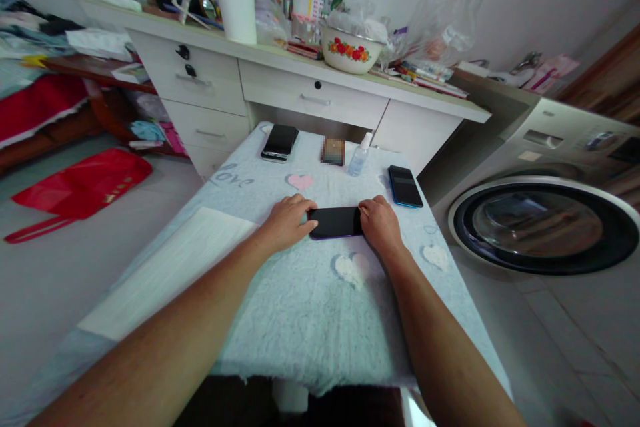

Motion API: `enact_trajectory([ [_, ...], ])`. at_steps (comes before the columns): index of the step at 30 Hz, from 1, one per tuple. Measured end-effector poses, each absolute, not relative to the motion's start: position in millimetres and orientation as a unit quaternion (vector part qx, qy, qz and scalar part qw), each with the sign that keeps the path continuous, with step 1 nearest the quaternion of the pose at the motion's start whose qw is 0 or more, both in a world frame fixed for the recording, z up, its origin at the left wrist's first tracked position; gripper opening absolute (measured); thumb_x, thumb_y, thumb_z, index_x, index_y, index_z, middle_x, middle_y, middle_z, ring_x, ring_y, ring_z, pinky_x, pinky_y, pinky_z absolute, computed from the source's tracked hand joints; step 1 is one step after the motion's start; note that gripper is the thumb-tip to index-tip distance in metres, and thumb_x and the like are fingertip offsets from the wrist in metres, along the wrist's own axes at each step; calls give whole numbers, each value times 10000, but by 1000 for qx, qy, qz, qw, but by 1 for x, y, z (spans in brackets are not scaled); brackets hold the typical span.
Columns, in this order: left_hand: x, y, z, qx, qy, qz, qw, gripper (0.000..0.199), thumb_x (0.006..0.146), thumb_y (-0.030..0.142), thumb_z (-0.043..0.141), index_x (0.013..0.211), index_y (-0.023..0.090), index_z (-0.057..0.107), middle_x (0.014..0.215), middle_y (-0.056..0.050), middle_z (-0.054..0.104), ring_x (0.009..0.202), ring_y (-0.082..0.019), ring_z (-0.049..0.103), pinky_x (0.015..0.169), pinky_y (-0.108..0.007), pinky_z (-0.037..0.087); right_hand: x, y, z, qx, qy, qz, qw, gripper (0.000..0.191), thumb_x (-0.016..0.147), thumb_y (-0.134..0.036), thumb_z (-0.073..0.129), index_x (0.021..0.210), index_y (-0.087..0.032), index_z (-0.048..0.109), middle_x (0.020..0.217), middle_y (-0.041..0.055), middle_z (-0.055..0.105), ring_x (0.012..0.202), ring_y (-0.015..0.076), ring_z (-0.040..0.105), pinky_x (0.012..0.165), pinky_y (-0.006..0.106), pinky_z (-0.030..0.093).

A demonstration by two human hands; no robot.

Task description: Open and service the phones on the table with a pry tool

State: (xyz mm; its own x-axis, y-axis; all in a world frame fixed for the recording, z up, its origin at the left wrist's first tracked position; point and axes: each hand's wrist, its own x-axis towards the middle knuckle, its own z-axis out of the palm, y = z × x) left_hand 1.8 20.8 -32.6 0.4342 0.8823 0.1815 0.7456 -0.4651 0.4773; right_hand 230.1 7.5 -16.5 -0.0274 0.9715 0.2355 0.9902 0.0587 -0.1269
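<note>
On the patterned cloth, a dark-screened phone is held flat and crosswise, its left end pinched narrowly by the left hand and its right end clasped by the curled right hand. Beyond it, a spray bottle is seen upright, with a blue-edged phone to the right. The held phone is judged light, stiff, slick and easily cracked, best gripped by its edges, with the glass left unpressed.
</note>
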Motion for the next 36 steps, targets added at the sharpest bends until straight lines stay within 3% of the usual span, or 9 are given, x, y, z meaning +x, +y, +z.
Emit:
enact_trajectory([
  [36,2,21,-32,833,494,195,159,319,818,297,586,1114,181,620,1073,-83,611,1034,-242,555,925,-384,428,232,8,-18,-677,-721,-33,146,271,909,-187,456,966,-184,721,932,85,613,831,174,570,751,256,380],
])
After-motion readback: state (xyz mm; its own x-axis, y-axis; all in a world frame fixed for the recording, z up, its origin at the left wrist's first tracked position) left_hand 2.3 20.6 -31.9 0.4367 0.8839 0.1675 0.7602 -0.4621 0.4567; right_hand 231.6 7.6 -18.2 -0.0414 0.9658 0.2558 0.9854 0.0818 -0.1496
